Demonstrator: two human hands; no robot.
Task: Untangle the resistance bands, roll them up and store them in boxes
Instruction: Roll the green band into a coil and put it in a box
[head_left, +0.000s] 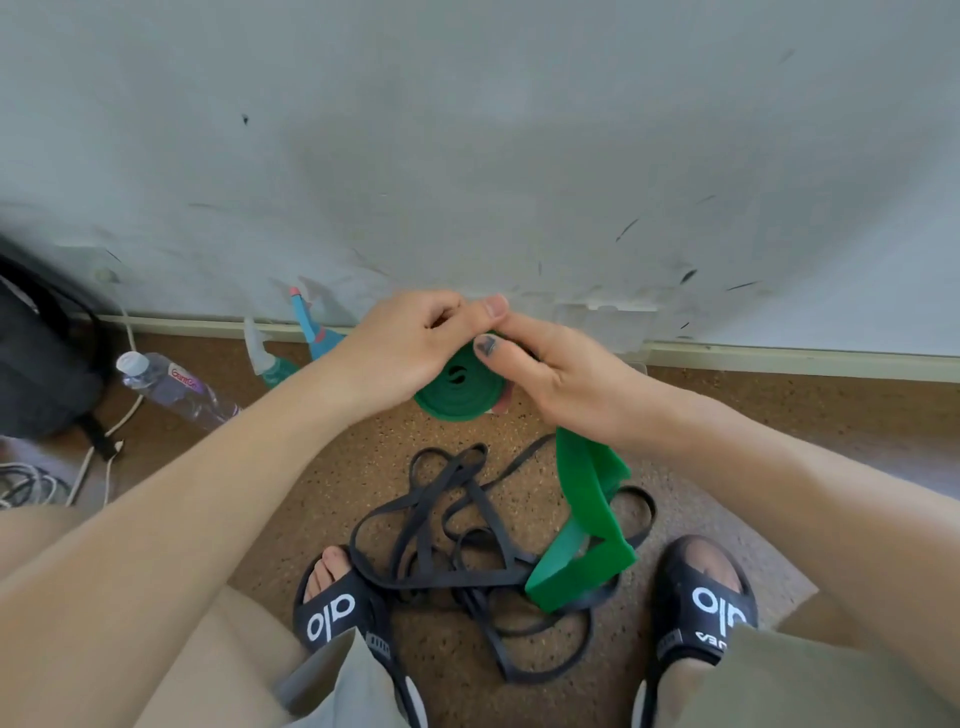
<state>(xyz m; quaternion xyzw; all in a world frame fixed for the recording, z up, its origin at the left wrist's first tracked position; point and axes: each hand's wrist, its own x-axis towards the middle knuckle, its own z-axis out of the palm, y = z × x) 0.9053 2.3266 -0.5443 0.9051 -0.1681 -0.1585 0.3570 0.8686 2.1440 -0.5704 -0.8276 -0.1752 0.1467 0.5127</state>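
A wide green resistance band (460, 392) is partly wound into a flat roll in front of me, held above the floor. My left hand (410, 345) grips the roll from the left. My right hand (556, 371) pinches it from the right, thumb on the roll's top edge. The band's loose tail (584, 525) hangs from under my right hand and folds onto the floor. Thin black resistance bands (467, 545) lie in a tangled heap on the floor between my feet, partly under the green tail. No box is in view.
My feet in black slides (337, 613) (711, 608) flank the heap on the speckled brown floor. A plastic water bottle (174, 387), two spray bottles (311, 332), a dark bag (41, 358) and white cables (98, 457) lie at left along the pale wall.
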